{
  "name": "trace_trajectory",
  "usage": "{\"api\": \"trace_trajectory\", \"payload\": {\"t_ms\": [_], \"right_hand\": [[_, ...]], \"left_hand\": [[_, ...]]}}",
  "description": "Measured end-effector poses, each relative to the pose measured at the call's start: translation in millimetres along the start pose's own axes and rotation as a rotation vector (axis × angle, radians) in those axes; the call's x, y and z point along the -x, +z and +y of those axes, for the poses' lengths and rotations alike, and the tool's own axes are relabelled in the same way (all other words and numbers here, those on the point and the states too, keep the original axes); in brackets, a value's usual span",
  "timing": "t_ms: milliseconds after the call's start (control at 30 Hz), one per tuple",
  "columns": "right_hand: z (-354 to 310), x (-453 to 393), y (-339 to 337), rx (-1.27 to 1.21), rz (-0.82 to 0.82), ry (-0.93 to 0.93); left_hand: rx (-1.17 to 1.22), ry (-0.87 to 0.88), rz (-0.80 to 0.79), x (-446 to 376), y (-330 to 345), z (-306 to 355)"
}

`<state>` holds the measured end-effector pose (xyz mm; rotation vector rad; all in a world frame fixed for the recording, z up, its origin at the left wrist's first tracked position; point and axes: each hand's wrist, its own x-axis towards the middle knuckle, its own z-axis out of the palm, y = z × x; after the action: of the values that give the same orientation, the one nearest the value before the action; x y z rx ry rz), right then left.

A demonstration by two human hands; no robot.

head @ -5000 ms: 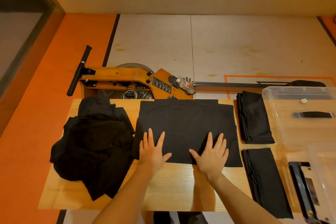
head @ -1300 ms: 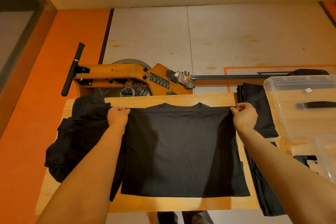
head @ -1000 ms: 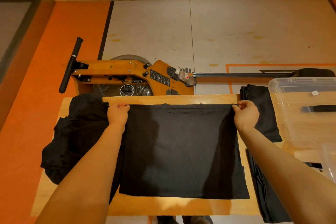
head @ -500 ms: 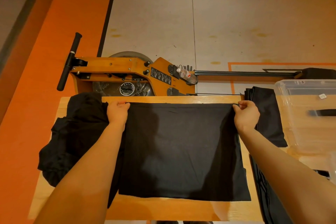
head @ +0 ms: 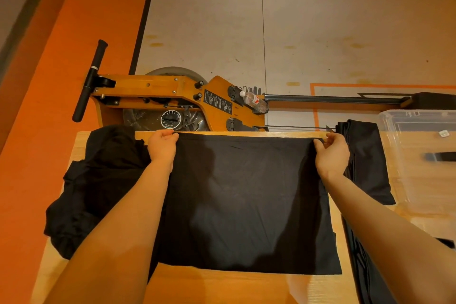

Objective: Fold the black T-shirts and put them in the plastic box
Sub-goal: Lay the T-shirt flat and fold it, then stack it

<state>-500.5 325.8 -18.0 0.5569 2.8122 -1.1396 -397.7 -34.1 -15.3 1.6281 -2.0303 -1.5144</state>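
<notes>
Nearest, along the near edge of the table [head: 222, 289], a bare strip of pale wood crossed by two forearms reaching away. Just beyond, the shirt [head: 246, 205] spread flat as a dark rectangle over the middle of the table, its near hem parallel to the near edge, its far edge almost at the far edge. At the far left corner of the shirt, the left hand [head: 161, 147], fingers curled and pinching the cloth. At the far right corner, the right hand [head: 332, 153], thumb and fingers likewise pinching the fabric. On the left part of the table, a rumpled pile [head: 98, 187] of black cloth, touching the shirt's left side and spilling over the left edge. Toward the right edge, a folded black stack [head: 365, 163] just beside the right hand, and a second black fold [head: 365, 266] nearer, partly hidden by the right forearm. At the far right corner, the clear box [head: 419, 155], with a dark handle seen through the plastic. Beyond the far edge, on the floor, a wooden rowing machine [head: 160, 96] with a black handle, a dial, a long rail and a plastic bottle [head: 254, 101] lying on it. Farthest, pale floor panels and an orange strip at the left.
</notes>
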Motion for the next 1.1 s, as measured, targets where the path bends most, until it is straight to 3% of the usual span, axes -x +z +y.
{"api": "trace_trajectory", "payload": {"t_ms": [100,200,333,433,600,767,900,1100], "right_hand": [[2.1,16.7,5.2,0.152,-0.002,-0.170],[4.5,56.6,13.8,0.254,-0.037,-0.362],[17.5,116.4,29.3,0.315,-0.157,-0.556],[29.8,157.9,35.6,0.362,-0.217,-0.651],[58.3,203.1,33.0,0.458,-0.229,-0.712],[87.9,222.3,26.1,0.638,-0.254,-0.555],[109.1,226.8,17.8,0.736,-0.276,-0.536],[124.6,237.4,6.7,0.757,-0.281,-0.552]], "left_hand": [[-0.159,0.076,0.054,9.1,4.9,-2.7],[-0.423,0.328,0.147,33.3,11.8,-11.7],[-0.637,0.700,0.025,79.8,25.2,-37.2],[-0.760,0.856,-0.081,114.9,31.9,-68.3],[-0.802,0.839,-0.084,164.6,20.6,-116.4],[-0.993,0.675,-0.079,189.0,-2.1,-159.3],[-1.120,0.687,-0.124,192.1,-18.1,-181.2],[-1.115,0.647,-0.110,204.7,-36.5,-202.8]]}}
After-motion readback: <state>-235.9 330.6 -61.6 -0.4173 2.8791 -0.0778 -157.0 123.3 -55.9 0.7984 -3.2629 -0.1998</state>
